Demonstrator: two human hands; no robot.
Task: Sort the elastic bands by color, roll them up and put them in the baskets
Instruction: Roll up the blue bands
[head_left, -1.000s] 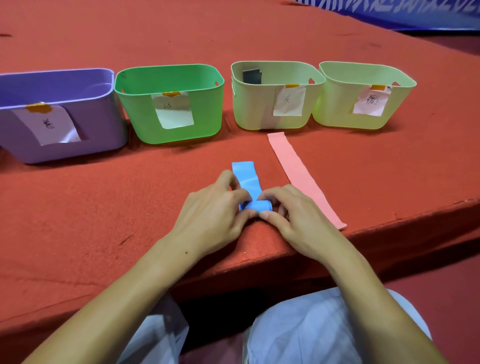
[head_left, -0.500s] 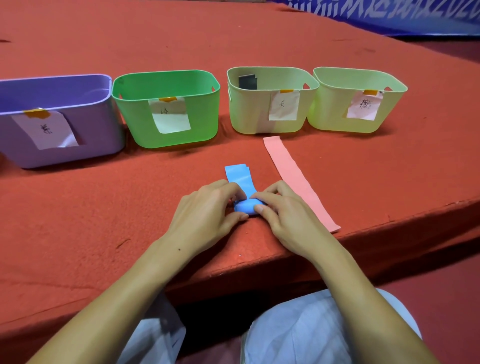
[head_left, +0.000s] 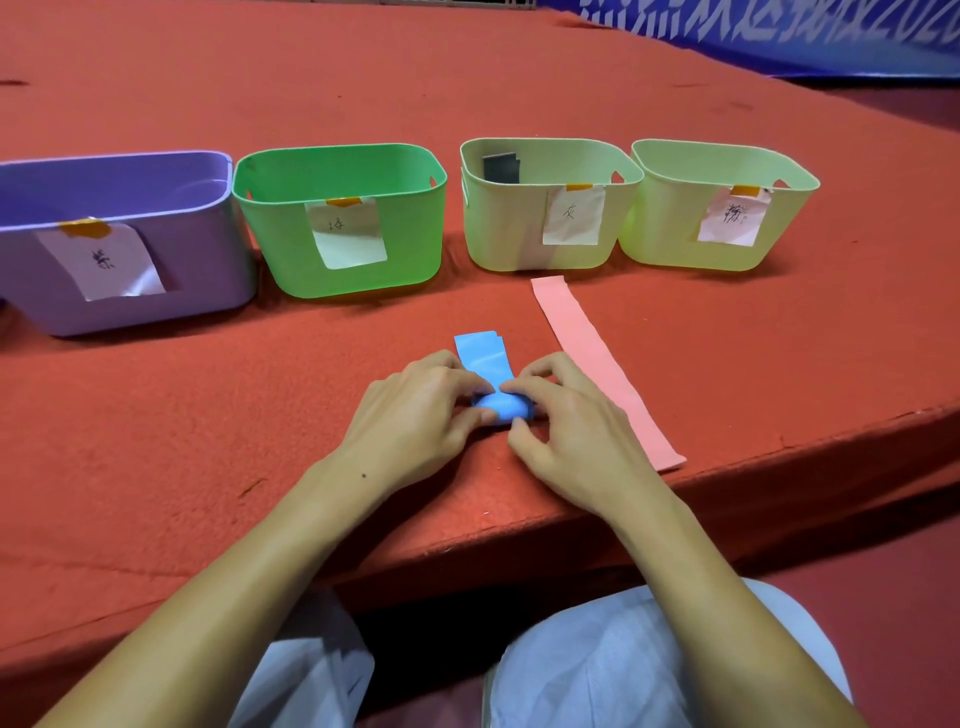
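My left hand (head_left: 415, 415) and my right hand (head_left: 566, 431) meet at the middle of the frame, near the front edge of the red table (head_left: 156, 415). Between them lies the blue band (head_left: 491, 374), its near end wound into a small roll. My fingers are curled in close on that roll: left thumb and forefinger pinch it from the left, right thumb and forefinger from the right, the forefinger tips almost touching on top of it. The flat part of the band that is not rolled runs away from my fingertips toward the top of the frame.

Just right of my right hand a pink band (head_left: 597, 364) lies flat on the table, slanting from the center toward the lower right, apart from my fingers.

Across the upper half stand four baskets in a row, each with a paper label: a purple basket (head_left: 208, 270) at the left, a green basket (head_left: 415, 244), then a pale green basket (head_left: 498, 234) with a dark band (head_left: 501, 169) inside it, and another pale green basket (head_left: 779, 228) at the right.
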